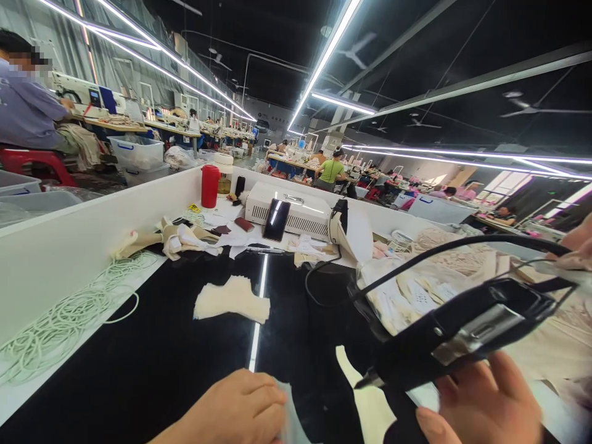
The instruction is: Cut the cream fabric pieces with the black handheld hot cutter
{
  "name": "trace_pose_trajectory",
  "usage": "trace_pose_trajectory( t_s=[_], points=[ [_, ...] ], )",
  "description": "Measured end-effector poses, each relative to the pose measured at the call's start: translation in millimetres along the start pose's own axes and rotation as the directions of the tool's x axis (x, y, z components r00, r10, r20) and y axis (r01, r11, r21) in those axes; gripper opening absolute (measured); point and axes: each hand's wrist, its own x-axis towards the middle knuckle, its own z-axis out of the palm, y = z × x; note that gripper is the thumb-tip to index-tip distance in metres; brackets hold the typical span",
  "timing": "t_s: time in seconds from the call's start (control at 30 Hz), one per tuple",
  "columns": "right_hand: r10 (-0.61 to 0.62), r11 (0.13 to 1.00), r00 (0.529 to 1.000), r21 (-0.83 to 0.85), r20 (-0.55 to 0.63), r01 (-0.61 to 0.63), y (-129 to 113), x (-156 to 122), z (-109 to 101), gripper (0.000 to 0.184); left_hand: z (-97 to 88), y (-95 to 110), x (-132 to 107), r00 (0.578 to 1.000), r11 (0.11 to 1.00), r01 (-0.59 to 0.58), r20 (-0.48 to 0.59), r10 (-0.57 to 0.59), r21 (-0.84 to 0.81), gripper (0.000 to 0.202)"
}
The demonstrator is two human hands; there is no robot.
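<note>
My left hand (252, 404) is closed on the edge of a pale blue-grey fabric piece (295, 419) at the bottom middle. My right hand (490, 401) is curled against the underside of a black corded glue gun (444, 339), partly hidden behind it. The gun's pointed nozzle (369, 379) aims down and left, just over a long cream fabric piece (370, 407) on the black work surface (152, 345). Further back on that surface lies a small stack of cream cut pieces (232, 300).
Pale green cord (78, 314) lies coiled along the left wall. A white vented machine (289, 209), a phone (276, 219) and a red tumbler (209, 186) stand at the back. Bagged fabric (411, 290) fills the right. Another hand (578, 240) shows at the right edge, beside the gun's rear.
</note>
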Motion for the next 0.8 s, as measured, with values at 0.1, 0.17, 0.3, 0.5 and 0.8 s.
trace_pose_trajectory(
  t_s=[0.1,0.17,0.3,0.5,0.8],
  points=[
    [0.149,0.971,0.986,0.177,0.075,-0.16,-22,14,35,0.093,-0.6,0,1,1.0,0.999,-0.018,-0.011,0.018,0.028,0.047],
    [0.258,0.935,0.96,0.222,0.11,-0.276,-32,20,47,0.076,-1.3,0,2,1.0,0.999,-0.024,-0.014,0.025,0.037,0.047],
    [0.246,0.933,0.951,0.219,0.187,-0.285,-39,19,54,0.052,0.3,-2,1,0.999,0.998,-0.033,-0.01,0.033,0.045,0.048],
    [0.182,0.882,0.954,0.391,0.237,-0.265,-47,-3,94,0.04,2.1,-3,-2,0.999,0.995,-0.043,0.016,0.041,0.09,0.049],
    [0.112,0.847,0.965,0.484,0.238,-0.218,-42,-20,122,0.037,-2.8,-6,-2,0.997,0.988,-0.074,0.032,0.07,0.133,0.04]
  ],
)
